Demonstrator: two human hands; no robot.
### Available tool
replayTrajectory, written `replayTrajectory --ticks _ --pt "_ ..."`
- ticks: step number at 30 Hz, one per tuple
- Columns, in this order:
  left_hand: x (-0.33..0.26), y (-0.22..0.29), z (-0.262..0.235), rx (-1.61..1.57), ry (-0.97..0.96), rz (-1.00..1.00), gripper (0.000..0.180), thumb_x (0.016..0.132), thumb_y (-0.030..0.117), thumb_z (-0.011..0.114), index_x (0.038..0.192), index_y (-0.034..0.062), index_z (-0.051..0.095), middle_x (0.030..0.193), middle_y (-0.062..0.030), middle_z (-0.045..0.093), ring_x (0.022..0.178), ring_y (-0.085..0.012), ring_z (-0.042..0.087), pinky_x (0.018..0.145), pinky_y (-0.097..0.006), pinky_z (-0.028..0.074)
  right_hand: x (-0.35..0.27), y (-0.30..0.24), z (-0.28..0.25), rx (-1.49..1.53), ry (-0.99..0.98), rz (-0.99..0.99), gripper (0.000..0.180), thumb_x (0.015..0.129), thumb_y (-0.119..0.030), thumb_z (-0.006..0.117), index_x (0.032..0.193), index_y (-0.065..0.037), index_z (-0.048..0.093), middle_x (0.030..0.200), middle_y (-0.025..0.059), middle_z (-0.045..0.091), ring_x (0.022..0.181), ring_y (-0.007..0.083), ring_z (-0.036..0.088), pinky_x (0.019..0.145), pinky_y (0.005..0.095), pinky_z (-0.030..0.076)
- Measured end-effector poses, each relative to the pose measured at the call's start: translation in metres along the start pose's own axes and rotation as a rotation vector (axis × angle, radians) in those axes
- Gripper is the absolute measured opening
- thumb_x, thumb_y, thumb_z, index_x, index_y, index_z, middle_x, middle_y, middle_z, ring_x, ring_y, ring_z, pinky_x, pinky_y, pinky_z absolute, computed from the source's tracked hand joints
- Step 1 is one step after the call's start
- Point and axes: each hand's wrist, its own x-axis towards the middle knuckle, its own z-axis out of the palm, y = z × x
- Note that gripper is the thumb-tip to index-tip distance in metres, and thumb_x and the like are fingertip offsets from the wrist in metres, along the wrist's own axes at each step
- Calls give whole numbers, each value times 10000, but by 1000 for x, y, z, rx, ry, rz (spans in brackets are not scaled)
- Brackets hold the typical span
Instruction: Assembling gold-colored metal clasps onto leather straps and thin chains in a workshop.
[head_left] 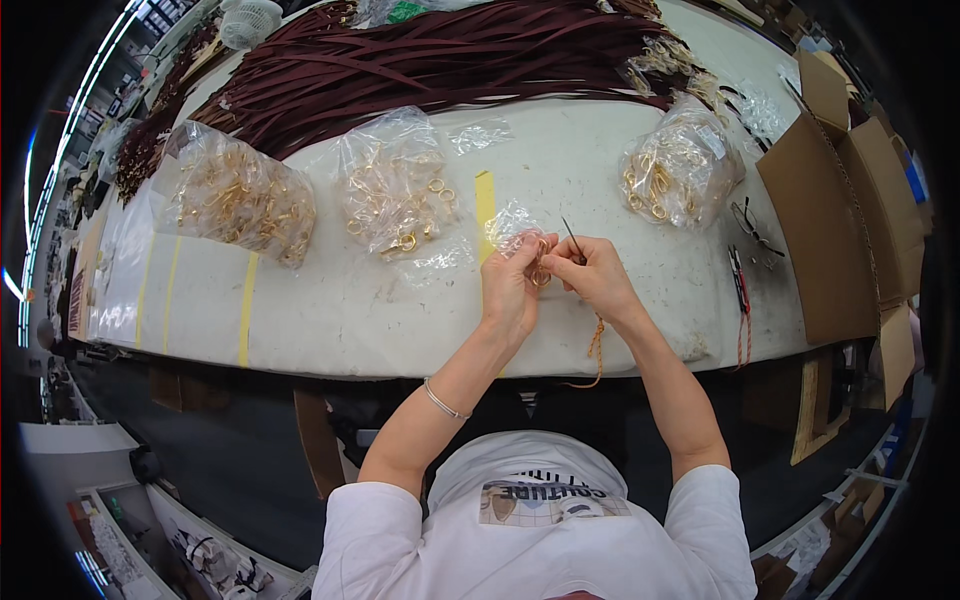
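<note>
Over the near middle of the table, my left hand is closed on a gold ring clasp. A small crinkled clear plastic bag lies against its fingertips, partly hidden by them. Close on the right, my right hand is closed around a thin, dark, pointed tool whose tip points up and away. Its fingertips are at the gold clasp too. An orange cord hangs below this hand toward the table's front edge. Where the cord is tied is hidden.
Clear bags of gold metal hardware stand at left, centre and right. Dark maroon straps cover the far side. An open cardboard box, glasses and red-handled snips are at right. Yellow tape marks the table.
</note>
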Motion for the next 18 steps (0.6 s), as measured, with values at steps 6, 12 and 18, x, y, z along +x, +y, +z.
replayTrajectory --ticks 6,12,18 --pt "-13 -14 7 -401 -9 -215 166 894 173 391 937 47 490 982 -72 538 869 -160 521 780 -318 416 -9 -6 -5 -165 22 -82 152 745 -121 591 670 10 570 570 -18 512 511 24 405 438 187 305" --pt "-16 -25 18 -559 -10 -275 183 899 175 364 944 42 481 926 -70 538 888 -174 524 807 -328 420 -16 -17 -22 -364 7 -21 165 738 -127 589 678 26 572 562 -17 519 516 22 402 453 189 317" --pt "-8 -40 16 -550 -144 -206 172 889 170 377 940 56 494 911 -42 534 831 -146 512 772 -317 414 -8 -1 -23 -346 55 -25 206 722 -155 592 642 32 561 526 20 515 495 54 437 439 219 340"
